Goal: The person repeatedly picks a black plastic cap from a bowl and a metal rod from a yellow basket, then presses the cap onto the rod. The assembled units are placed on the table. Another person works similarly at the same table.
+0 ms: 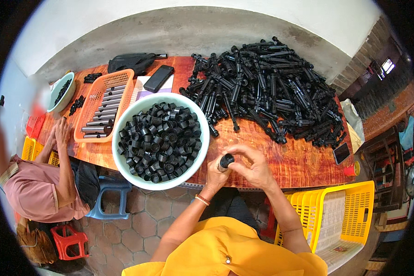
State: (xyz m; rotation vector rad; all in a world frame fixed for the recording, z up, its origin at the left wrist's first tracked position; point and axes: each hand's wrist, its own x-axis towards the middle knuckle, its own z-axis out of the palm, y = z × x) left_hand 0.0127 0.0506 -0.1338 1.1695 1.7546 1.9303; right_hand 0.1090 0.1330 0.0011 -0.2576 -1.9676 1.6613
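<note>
Near the table's front edge, my left hand (214, 175) is wrapped round a black-ended tube (226, 160) that stands upright, its round end facing up. My right hand (255, 169) curves over from the other side, thumb and forefinger against the tube's upper end. The lower part of the tube is hidden by my fingers. Just left of my hands, a pale green basin (120, 171) holds many short black plastic caps (163, 142). Beyond my hands lies a large heap of black jointed tube parts (266, 87).
An orange basket (129, 94) holds metal tubes. A black phone (159, 78) lies behind the basin, another phone (341, 153) at the table's right end by a red tin (352, 169). Yellow crates (354, 221) stand at my right. A co-worker (46, 184) sits at left near stools.
</note>
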